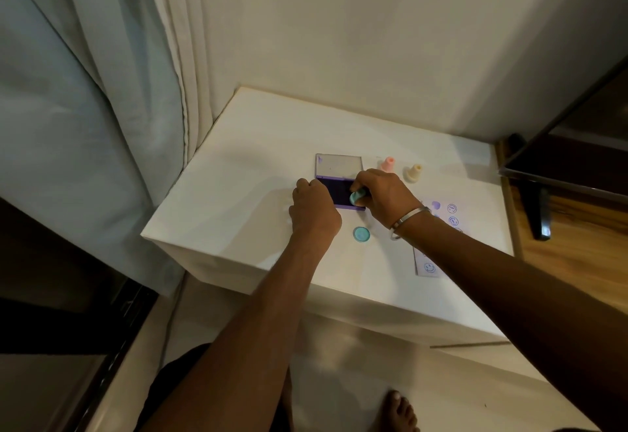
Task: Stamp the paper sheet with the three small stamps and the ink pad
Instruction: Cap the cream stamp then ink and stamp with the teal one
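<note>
Two hands are at work on the white desk. A small teal plastic stamp is gripped by the right hand and pressed on the dark purple open ink pad. The pad's left edge is held by the curled left hand. At five o'clock from the pad lies a round teal cap; at one o'clock stand a pink stamp and a cream stamp. The white paper sheet, at four o'clock, bears purple prints.

No words, brands or numbers can be read. The only signs are round purple stamped marks on the white paper sheet at the right: a smiley face near its near edge, others farther along too small to tell.
</note>
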